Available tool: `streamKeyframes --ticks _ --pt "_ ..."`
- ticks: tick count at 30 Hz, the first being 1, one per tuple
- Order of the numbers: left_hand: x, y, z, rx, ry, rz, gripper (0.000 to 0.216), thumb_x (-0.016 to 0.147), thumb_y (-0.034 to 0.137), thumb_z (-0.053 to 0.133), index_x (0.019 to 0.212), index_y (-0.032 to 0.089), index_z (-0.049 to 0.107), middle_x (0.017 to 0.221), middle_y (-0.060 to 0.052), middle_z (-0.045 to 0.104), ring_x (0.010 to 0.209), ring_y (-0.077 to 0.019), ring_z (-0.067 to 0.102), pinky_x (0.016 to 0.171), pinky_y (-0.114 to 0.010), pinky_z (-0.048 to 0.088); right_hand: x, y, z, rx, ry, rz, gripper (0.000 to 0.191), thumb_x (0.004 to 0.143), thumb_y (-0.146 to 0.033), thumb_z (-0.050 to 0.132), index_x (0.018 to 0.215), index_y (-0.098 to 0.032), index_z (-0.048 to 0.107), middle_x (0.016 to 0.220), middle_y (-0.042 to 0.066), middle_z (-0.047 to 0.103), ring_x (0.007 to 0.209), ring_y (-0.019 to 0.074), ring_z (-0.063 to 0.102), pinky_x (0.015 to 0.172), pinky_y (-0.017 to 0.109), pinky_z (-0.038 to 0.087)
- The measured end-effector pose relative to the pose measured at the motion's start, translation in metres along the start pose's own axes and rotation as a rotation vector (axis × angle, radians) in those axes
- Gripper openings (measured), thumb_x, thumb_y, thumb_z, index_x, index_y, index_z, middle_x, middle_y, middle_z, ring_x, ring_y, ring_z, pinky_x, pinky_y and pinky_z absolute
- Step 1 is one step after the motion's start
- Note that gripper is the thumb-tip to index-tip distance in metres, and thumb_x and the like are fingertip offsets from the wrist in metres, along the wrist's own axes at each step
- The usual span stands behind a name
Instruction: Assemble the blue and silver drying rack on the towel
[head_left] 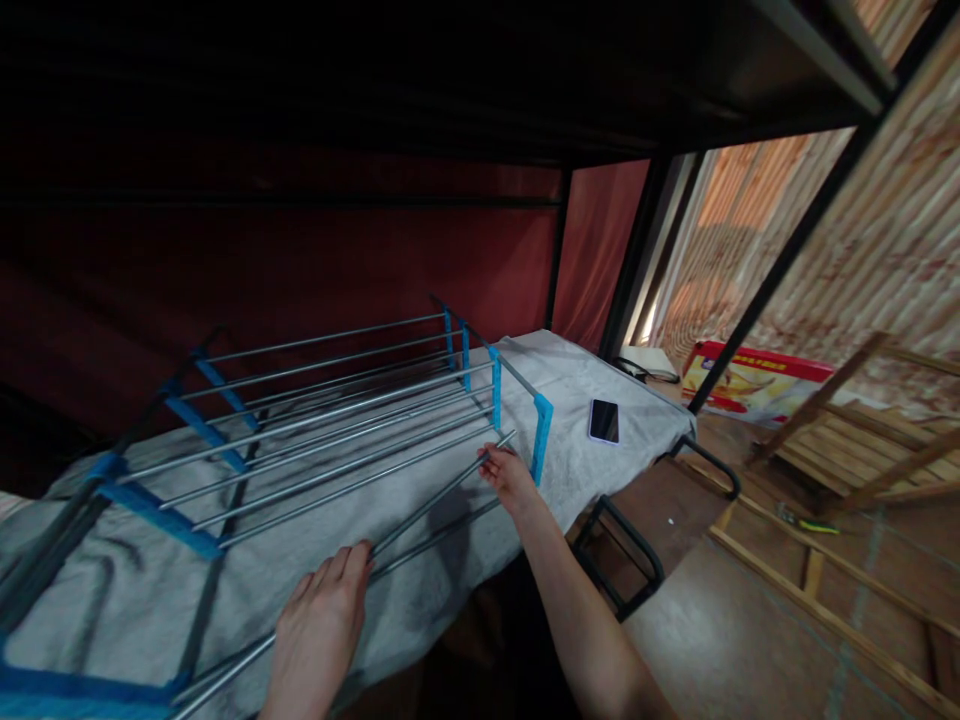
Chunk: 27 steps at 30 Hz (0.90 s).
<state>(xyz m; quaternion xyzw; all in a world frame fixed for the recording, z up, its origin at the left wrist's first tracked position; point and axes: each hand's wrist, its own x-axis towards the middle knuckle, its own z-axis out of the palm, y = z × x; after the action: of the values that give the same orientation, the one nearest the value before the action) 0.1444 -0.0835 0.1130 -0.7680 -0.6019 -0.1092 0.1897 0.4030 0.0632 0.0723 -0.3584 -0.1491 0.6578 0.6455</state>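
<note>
My left hand (321,618) is wrapped around a thin grey metal rod (429,506), with part of the rod coming out below the wrist side. Near the rod's right end, my right hand (511,480) pinches it between thumb and fingers. The rod slants over the front side of a partly assembled rack (496,388), which has blue plastic brackets joined by several metal tubes. A blue bracket (541,435) stands just beyond my right hand, its inner side facing the rod's tip. Another blue bracket (82,690) lies at the lower left, close to the rod's other end.
The rack rests on a grey cloth-covered bed (559,370) beneath a dark upper bunk (450,80). A phone (604,421) lies to the right. Metal bed rails (637,545), a wooden frame (817,580), pliers (806,520) and a red-yellow box (757,385) are farther right.
</note>
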Motion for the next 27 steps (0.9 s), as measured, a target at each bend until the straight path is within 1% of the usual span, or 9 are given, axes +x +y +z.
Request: streamKeyframes --ticks 3,5,7,11,15,21,27 --pt "-0.018 -0.020 0.002 -0.079 0.064 -0.032 0.027 0.098 0.031 0.040 0.104 0.021 0.064 0.090 -0.005 0.075 0.074 -0.0209 0.069 0.071 -0.033 0.050 -0.021 -0.003 0.006 -0.046 -0.150 -0.093 0.023 0.069 -0.033 0.083 0.081 -0.019 0.069 0.078 0.002 0.073 0.064 0.0125 0.064 0.062 0.026 0.056" --pt "-0.024 -0.028 0.001 -0.127 0.117 -0.035 0.028 0.098 0.036 0.040 0.104 0.023 0.063 0.091 -0.005 0.076 0.073 -0.0206 0.070 0.070 -0.032 0.051 -0.035 -0.008 0.009 -0.079 -0.204 -0.184 0.027 0.070 -0.039 0.083 0.085 -0.020 0.071 0.081 0.002 0.072 0.065 0.0123 0.063 0.063 0.027 0.056" --pt "-0.024 -0.028 -0.001 -0.151 0.148 -0.030 0.029 0.098 0.040 0.040 0.104 0.023 0.063 0.092 -0.005 0.076 0.074 -0.0208 0.070 0.069 -0.032 0.052 -0.044 -0.015 0.012 -0.098 -0.219 -0.266 0.028 0.072 -0.043 0.082 0.087 -0.021 0.071 0.082 0.001 0.071 0.065 0.0125 0.062 0.062 0.027 0.056" --pt "-0.014 -0.017 -0.006 -0.141 0.192 0.010 0.029 0.099 0.039 0.040 0.108 0.022 0.061 0.093 -0.005 0.075 0.076 -0.0213 0.070 0.071 -0.033 0.052 -0.048 -0.027 0.015 -0.092 -0.171 -0.362 0.029 0.073 -0.046 0.081 0.088 -0.022 0.071 0.081 0.000 0.070 0.067 0.0128 0.062 0.065 0.027 0.057" --pt "-0.007 -0.009 -0.006 -0.120 0.216 0.018 0.028 0.100 0.038 0.040 0.109 0.022 0.060 0.091 -0.004 0.074 0.074 -0.0208 0.068 0.072 -0.032 0.051 -0.045 -0.032 0.013 -0.084 -0.149 -0.379 0.031 0.071 -0.046 0.082 0.088 -0.022 0.071 0.080 0.000 0.069 0.068 0.0131 0.062 0.064 0.027 0.056" --pt "-0.004 -0.009 0.000 -0.134 0.192 0.009 0.032 0.100 0.041 0.037 0.108 0.022 0.061 0.091 -0.005 0.074 0.075 -0.0207 0.069 0.073 -0.032 0.051 -0.042 -0.034 0.008 -0.093 -0.151 -0.377 0.030 0.072 -0.045 0.081 0.088 -0.022 0.071 0.083 0.000 0.071 0.069 0.0136 0.063 0.064 0.028 0.056" --pt "-0.002 -0.008 0.004 -0.121 0.164 -0.005 0.032 0.100 0.041 0.039 0.109 0.021 0.061 0.093 -0.005 0.074 0.077 -0.0215 0.069 0.075 -0.033 0.051 -0.042 -0.036 0.008 -0.082 -0.145 -0.382 0.027 0.073 -0.043 0.080 0.088 -0.023 0.072 0.084 0.000 0.070 0.069 0.0136 0.062 0.064 0.028 0.056"
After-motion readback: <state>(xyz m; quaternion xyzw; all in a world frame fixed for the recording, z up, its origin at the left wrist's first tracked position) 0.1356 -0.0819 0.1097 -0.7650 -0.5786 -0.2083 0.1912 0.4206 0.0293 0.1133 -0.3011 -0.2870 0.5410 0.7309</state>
